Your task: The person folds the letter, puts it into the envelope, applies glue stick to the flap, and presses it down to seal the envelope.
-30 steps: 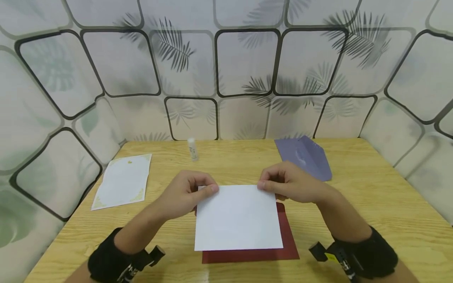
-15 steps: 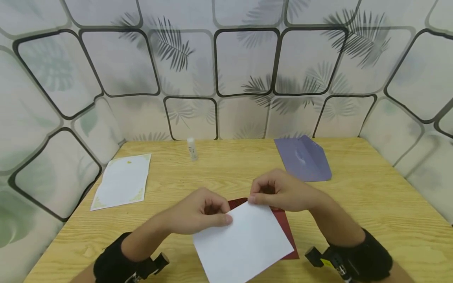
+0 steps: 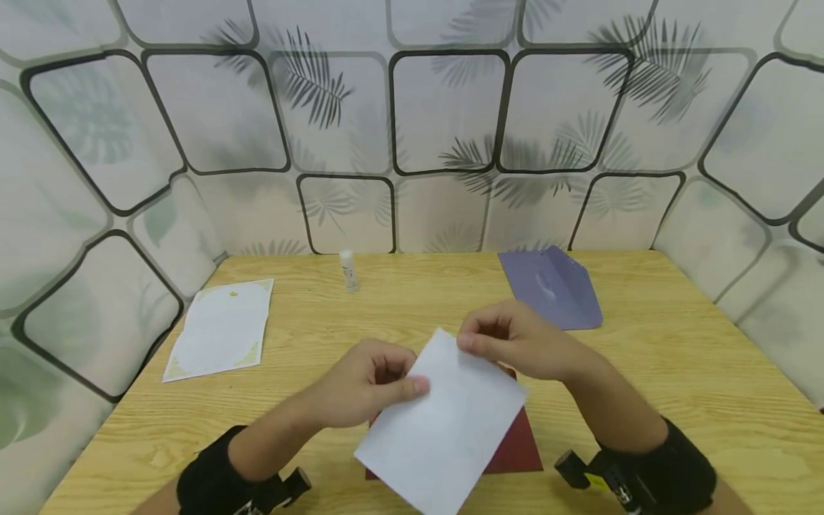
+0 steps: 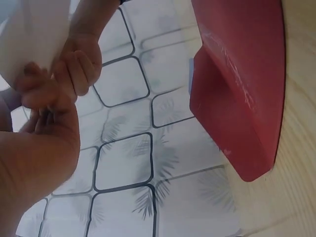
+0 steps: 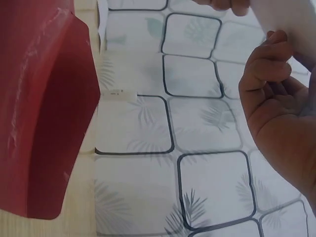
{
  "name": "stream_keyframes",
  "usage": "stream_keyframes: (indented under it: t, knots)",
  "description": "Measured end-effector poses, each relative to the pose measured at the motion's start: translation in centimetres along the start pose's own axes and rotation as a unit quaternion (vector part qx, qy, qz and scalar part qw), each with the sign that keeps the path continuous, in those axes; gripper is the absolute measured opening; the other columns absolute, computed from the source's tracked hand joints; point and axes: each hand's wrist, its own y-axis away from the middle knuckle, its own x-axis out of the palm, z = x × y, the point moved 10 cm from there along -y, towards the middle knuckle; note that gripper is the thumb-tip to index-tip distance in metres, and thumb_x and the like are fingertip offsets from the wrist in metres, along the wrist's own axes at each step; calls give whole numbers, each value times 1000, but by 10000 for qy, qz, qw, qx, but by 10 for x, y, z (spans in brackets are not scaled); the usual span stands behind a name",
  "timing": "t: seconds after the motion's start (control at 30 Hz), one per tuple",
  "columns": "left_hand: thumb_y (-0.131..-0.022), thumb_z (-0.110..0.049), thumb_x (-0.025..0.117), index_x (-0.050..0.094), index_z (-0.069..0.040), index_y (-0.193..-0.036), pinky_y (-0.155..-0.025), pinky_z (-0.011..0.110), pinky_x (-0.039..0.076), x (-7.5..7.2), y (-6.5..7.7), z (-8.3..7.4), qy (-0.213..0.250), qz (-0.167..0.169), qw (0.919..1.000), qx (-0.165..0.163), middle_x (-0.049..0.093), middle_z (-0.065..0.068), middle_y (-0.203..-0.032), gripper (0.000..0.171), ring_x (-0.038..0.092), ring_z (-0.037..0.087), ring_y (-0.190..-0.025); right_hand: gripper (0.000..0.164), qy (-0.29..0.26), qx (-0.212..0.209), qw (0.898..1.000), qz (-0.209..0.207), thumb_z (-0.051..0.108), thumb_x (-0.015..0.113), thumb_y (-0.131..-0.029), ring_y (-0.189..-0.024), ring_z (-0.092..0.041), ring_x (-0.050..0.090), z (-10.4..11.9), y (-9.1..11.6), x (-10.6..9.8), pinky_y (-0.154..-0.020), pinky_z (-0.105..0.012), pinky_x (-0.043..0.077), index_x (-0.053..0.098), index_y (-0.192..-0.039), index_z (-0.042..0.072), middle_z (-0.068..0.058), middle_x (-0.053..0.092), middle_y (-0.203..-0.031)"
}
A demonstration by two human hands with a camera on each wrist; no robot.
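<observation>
A folded-looking sheet of white paper [image 3: 444,429] is held up at a slant over the table, one corner toward the top. My left hand [image 3: 370,386] pinches its left edge, with the thumb lying on the near face. Near the top corner, my right hand [image 3: 524,340] pinches the upper right edge between thumb and fingers. Beneath the paper lies a dark red envelope [image 3: 518,450], mostly covered in the head view. Its raised flap [image 4: 222,123] shows in the left wrist view, and the right wrist view also shows the red envelope [image 5: 54,108].
A purple envelope [image 3: 553,290] lies at the back right of the wooden table [image 3: 669,357]. At the left is a white sheet with gold corner patterns [image 3: 222,329]. A small white-capped tube [image 3: 349,272] stands at the back. Patterned cloth [image 3: 450,114] surrounds the table.
The white paper has turned counterclockwise from lying square, its top edge level, to a steep slant. My left hand has moved right and down; my right hand has shifted slightly left and down.
</observation>
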Motion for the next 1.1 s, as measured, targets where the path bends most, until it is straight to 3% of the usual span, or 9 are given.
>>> stream_keyframes:
  t: [0.13,0.23,0.37,0.47,0.57,0.7,0.87,1.0,1.1]
  knots:
    - [-99,-8,61,64,5,-82,-42,24,46,-26,2,0,-65,-1106,9937,-169,65,15,-70,21,57,8,-53,31,-751,-494,9959,-126,17,43,-108,-65,-12,63,8,5,-16,-52,-31,54,69,-98,3,3,67,-83]
    - [-98,-9,63,66,5,-87,-41,24,44,-40,6,1,-110,-1712,9848,-290,65,8,-70,18,52,9,-50,34,-1231,-650,9901,-182,19,39,-109,-62,-14,61,9,6,-22,-52,-32,51,67,-96,5,3,66,-82]
    - [-96,-3,63,65,9,-103,-47,29,52,-48,8,0,231,-2018,9790,-150,70,12,-80,15,58,13,-50,19,-693,-247,9949,-686,14,55,-103,-64,-15,62,0,6,-27,-58,-31,53,64,-90,2,2,63,-79]
    - [-95,0,63,59,12,-114,-55,36,59,-47,7,-1,627,-1971,9784,-49,71,23,-90,23,65,16,-53,14,-77,167,9946,-1018,10,63,-97,-65,-15,66,-7,4,-29,-59,-31,56,67,-92,-2,-2,66,-81]
    - [-95,0,63,56,12,-117,-61,40,61,-43,5,2,841,-1798,9800,-107,70,30,-94,26,69,17,-56,16,141,444,9911,-1247,8,62,-98,-64,-19,70,-11,3,-31,-55,-36,58,69,-91,-5,-7,69,-79]
    - [-96,-4,64,56,12,-115,-62,34,60,-34,2,7,871,-1396,9860,-257,73,22,-85,27,68,15,-57,18,312,654,9867,-1452,9,60,-99,-60,-21,70,-15,3,-34,-52,-38,58,69,-89,-3,-9,70,-75]
    - [-96,-6,64,59,11,-114,-54,21,50,-29,0,10,739,-1175,9898,-336,67,0,-68,25,59,11,-52,17,368,783,9844,-1532,9,61,-98,-60,-22,71,-19,3,-36,-51,-39,58,71,-92,-4,-13,71,-77]
    - [-96,-6,65,60,9,-116,-56,22,52,-24,-1,14,657,-934,9925,-431,68,3,-74,26,61,11,-55,17,415,841,9835,-1545,9,62,-98,-58,-22,70,-21,2,-36,-49,-40,57,71,-92,-4,-13,70,-75]
    - [-96,-11,66,61,3,-119,-61,27,56,-23,-2,14,-26,-619,9970,-455,72,7,-87,28,67,14,-67,17,522,854,9812,-1649,9,62,-98,-57,-20,69,-19,3,-40,-49,-39,57,70,-91,-4,-11,70,-74]
